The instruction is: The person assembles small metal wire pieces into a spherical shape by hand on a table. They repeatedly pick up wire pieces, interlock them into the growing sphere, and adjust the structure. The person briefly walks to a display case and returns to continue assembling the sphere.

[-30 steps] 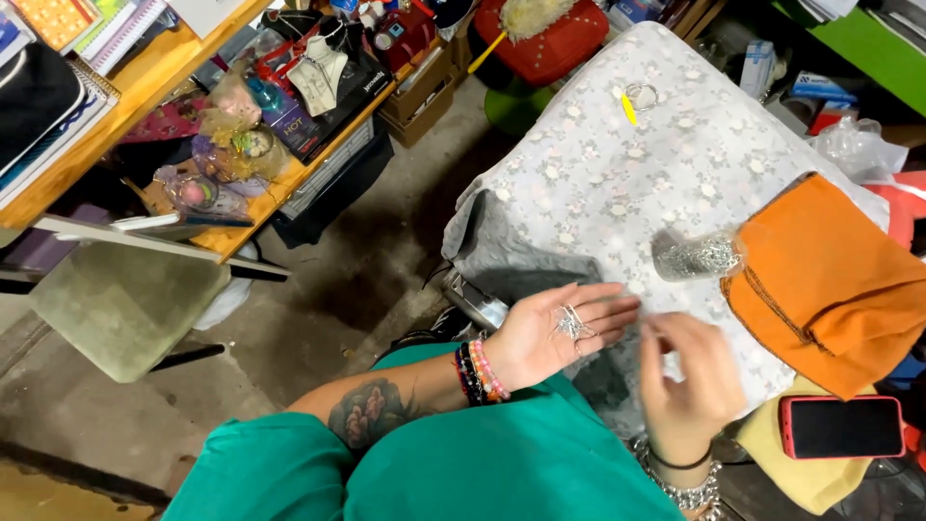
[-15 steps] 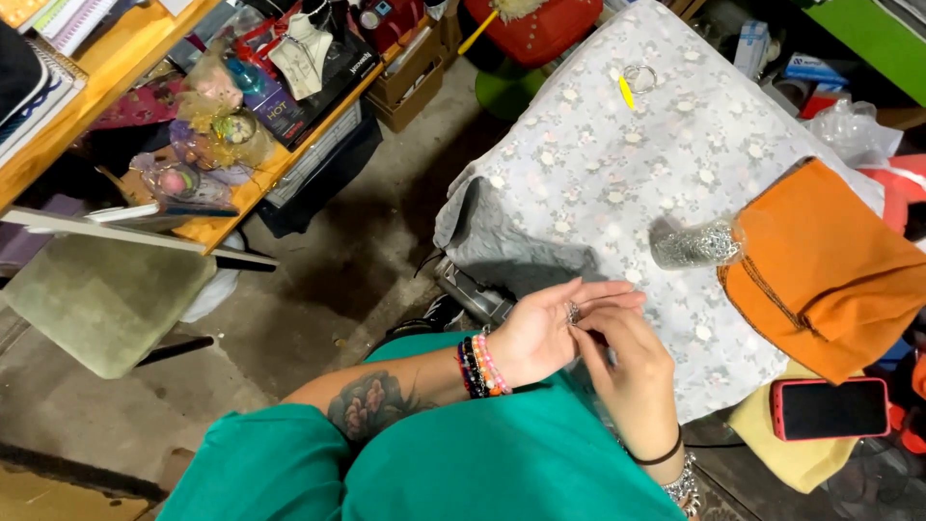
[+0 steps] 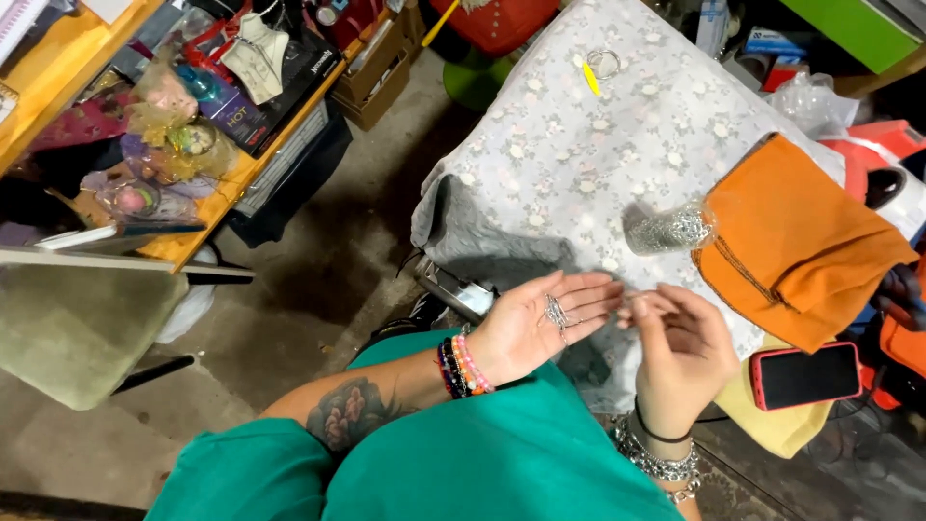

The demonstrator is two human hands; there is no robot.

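My left hand (image 3: 540,323) lies palm up over my lap, cupping a small pile of thin silver metal pieces (image 3: 557,312). Several bead bracelets ring its wrist. My right hand (image 3: 680,352) hovers just right of the left fingertips, thumb and forefinger pinched together on something tiny; I cannot tell what. Both hands sit at the near edge of a table covered by a grey flowered cloth (image 3: 579,145). A clear bag of silver bits (image 3: 670,230) lies on the cloth beyond my hands.
An orange fabric pouch (image 3: 796,241) lies right of the bag. A red-cased phone (image 3: 805,374) rests on yellow cloth at the right. A yellow stick and a metal ring (image 3: 596,68) lie at the table's far end. A cluttered wooden shelf (image 3: 193,154) and a green chair seat (image 3: 77,323) stand left.
My right hand rose from my lap to the left palm, then drew a little away to the right with its fingers pinched. The left hand stayed palm up.
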